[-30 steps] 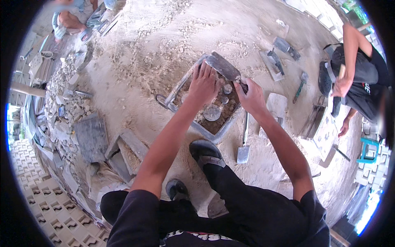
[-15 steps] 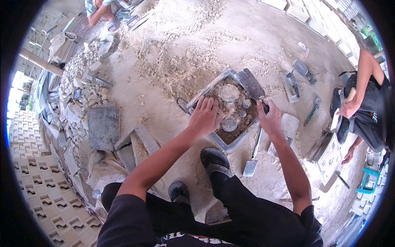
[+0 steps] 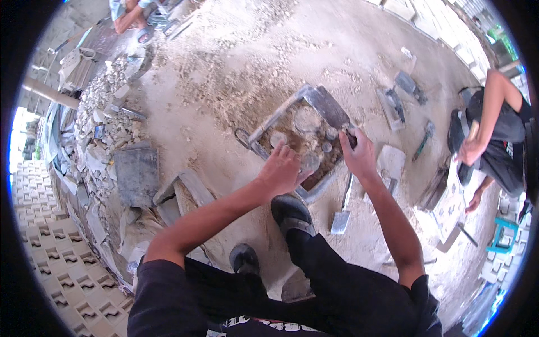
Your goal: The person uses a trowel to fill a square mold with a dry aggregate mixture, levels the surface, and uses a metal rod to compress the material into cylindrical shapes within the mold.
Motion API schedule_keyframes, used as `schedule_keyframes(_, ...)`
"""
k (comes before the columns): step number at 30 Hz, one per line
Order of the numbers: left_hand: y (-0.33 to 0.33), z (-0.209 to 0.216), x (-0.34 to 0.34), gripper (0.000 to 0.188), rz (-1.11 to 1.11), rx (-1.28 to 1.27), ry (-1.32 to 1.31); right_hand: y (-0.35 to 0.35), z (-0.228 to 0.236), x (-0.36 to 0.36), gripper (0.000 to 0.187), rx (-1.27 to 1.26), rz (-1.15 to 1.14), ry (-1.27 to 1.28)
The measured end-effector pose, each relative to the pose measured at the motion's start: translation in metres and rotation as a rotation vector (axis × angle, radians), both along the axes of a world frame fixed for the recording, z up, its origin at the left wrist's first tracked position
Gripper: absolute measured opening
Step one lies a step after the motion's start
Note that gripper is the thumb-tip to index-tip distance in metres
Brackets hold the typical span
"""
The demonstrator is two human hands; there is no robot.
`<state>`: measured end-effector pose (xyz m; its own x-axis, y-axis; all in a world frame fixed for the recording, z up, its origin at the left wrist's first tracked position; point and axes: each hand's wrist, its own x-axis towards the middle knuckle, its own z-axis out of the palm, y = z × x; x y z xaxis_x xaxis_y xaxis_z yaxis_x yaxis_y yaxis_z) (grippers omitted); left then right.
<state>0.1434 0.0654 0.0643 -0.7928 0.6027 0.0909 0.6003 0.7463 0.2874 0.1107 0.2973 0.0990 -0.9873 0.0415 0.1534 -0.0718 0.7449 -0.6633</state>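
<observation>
- Head view: a dark shoe [image 3: 290,210] stands just beside the grey frame [image 3: 279,114].
- Left hand [image 3: 280,171] over the frame's near-left part; whether its fingers grip anything, I cannot tell.
- Right hand [image 3: 361,155]: fingers clamped on the trowel [image 3: 328,106], blade at the frame's far-right edge.
- Beyond, crumbled lumps [image 3: 233,84] litter the floor.

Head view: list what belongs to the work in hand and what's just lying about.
In the work: dark trowel, in the right hand's grip; grey frame, left hand over it; round pieces and earthy fill inside.

Apparently just lying about: flat-bladed tool; green-handled tool; dark square slab; rubble heap.
</observation>
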Motion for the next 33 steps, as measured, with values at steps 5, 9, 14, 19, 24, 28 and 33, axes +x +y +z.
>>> schedule_keyframes(5, 0.001, 0.015, 0.021, 0.058, 0.019, -0.059, -0.033, -0.001, -0.016, -0.002, 0.04, 0.042, 0.025, 0.108)
schedule_keyframes(9, 0.016, 0.025, 0.043, 0.059, -0.012, 0.048, -0.291, -0.006, -0.007, 0.002, 0.038, 0.018, 0.008, 0.023)
schedule_keyframes(14, 0.039, 0.007, 0.062, 0.053, 0.003, 0.277, -0.183, -0.006, -0.001, 0.007, 0.036, 0.025, -0.026, -0.066)
schedule_keyframes(19, 0.013, 0.018, 0.02, 0.04, 0.015, 0.486, -0.32, -0.002, -0.002, 0.008, 0.037, -0.004, -0.002, -0.069)
schedule_keyframes(24, -0.044, 0.021, -0.017, 0.043, 0.035, 0.008, -0.193, -0.001, -0.005, 0.007, 0.034, -0.018, 0.02, -0.017)
schedule_keyframes(28, -0.054, 0.001, 0.01, 0.049, -0.057, 0.088, -0.103, -0.002, -0.006, 0.006, 0.034, 0.008, 0.026, -0.026)
schedule_keyframes(33, -0.015, -0.003, 0.044, 0.056, -0.102, 0.114, -0.141, -0.008, -0.012, 0.006, 0.036, 0.05, 0.036, 0.019)
